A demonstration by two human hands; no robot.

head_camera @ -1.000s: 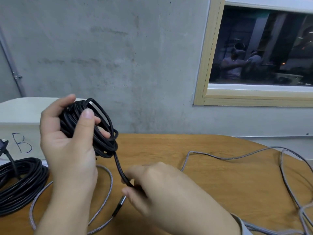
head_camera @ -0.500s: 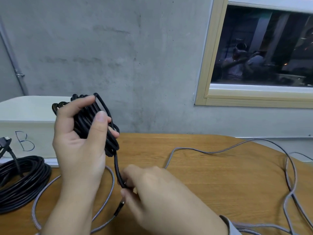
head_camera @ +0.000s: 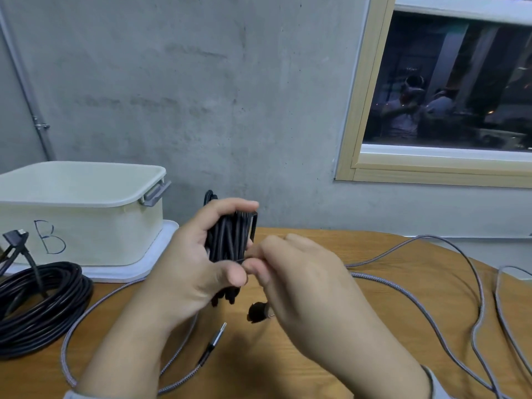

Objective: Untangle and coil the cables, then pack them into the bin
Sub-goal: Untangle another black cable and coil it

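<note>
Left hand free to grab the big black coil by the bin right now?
Probably not as is: the left hand grips the small black bundle. The path to the large black coil on the table looks unobstructed, but the bundle must be set down first.

Bare hands [head_camera: 201, 266], pale grey cuffs [head_camera: 434, 384]

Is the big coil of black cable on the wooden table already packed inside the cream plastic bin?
No, the big coil of black cable lies on the wooden table in front of the cream plastic bin.
</note>
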